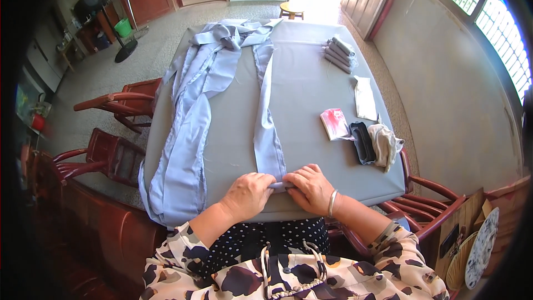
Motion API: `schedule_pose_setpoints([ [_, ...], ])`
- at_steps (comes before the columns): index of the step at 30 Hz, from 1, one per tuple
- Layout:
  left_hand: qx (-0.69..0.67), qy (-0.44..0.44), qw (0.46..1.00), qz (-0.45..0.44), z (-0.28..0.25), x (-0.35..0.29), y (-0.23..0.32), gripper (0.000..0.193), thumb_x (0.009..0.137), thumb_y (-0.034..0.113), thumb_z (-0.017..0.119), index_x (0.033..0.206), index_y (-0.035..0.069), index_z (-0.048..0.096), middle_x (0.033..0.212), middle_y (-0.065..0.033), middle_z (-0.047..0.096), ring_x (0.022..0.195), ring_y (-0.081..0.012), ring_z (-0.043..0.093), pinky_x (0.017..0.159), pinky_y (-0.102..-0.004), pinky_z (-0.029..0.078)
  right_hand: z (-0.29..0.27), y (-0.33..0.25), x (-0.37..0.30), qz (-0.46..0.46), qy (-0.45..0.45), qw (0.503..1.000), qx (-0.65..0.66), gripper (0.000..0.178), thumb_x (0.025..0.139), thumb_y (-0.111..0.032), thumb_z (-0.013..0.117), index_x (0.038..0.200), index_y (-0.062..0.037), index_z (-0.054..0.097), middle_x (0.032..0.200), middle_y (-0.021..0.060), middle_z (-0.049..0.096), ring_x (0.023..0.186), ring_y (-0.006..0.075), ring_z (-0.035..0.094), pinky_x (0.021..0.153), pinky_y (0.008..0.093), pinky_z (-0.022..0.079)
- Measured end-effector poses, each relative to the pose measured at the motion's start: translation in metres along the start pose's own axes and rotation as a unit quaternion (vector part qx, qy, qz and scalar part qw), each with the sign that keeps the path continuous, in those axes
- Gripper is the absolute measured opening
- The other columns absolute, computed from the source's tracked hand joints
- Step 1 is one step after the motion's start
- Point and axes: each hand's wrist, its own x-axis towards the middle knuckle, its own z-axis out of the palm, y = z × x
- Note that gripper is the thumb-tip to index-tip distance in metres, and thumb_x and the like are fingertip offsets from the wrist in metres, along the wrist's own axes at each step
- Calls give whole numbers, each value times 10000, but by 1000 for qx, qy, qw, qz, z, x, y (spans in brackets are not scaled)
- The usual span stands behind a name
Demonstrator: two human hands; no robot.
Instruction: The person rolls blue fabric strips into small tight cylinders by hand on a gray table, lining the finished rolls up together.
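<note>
A long blue-grey fabric strip [265,133] runs down the middle of the table toward me, its edges frayed. Its near end is rolled into a small tight roll close to the table's front edge. My left hand [248,193] pinches the left end of that roll. On its right end my right hand [312,189], with a bangle at the wrist, is closed the same way. To the left, a heap of loose fabric strips [186,150] in the same colour stretches from the far edge to the near one. Several finished grey fabric rolls [340,55] lie at the far right.
On the table's right side lie a white packet [365,98], a pink-and-white packet [335,124], a black tray-like case [362,143] and a crumpled pale cloth [385,145]. Reddish wooden chairs [119,155] stand along the left, another chair [427,205] at the right. A fan [126,50] stands behind.
</note>
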Motion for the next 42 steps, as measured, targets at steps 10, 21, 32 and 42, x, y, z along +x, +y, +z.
schedule_pose_setpoints([
  [10, -12, 0, 982, -188, -2, 19, -7, 302, 785, 255, 758, 932, 25, 629, 743, -173, 678, 716, -370, 672, 706, -454, 529, 20, 2, 1, -86, 75, 987, -111, 398, 686, -117, 742, 1074, -75, 664, 1136, 77, 588, 1045, 252, 580, 937, 443, 424],
  [21, 46, 100, 993, 49, 6, -3, 0, 348, 662, 170, 825, 950, 67, 659, 1056, -119, 645, 1020, -294, 612, 870, -422, 489, 19, 5, 2, -81, 58, 984, -145, 261, 813, -144, 602, 1062, -98, 664, 1086, 43, 605, 1043, 197, 563, 973, 457, 381],
  [32, 17, 74, 994, 78, 4, -14, 8, 206, 747, 61, 746, 931, 37, 656, 875, -118, 680, 840, -303, 657, 787, -409, 484, 6, -3, -2, -70, 12, 998, -2, 265, 776, -123, 702, 1034, -89, 650, 1026, 70, 639, 978, 262, 593, 936, 442, 393],
  [42, -49, 92, 991, -87, 6, -4, -8, 155, 794, 78, 726, 928, 27, 666, 859, -152, 633, 781, -344, 633, 701, -396, 507, 6, -6, 4, -35, 89, 995, 0, 417, 720, -56, 719, 1122, -11, 619, 1089, 171, 587, 971, 343, 574, 877, 437, 440],
])
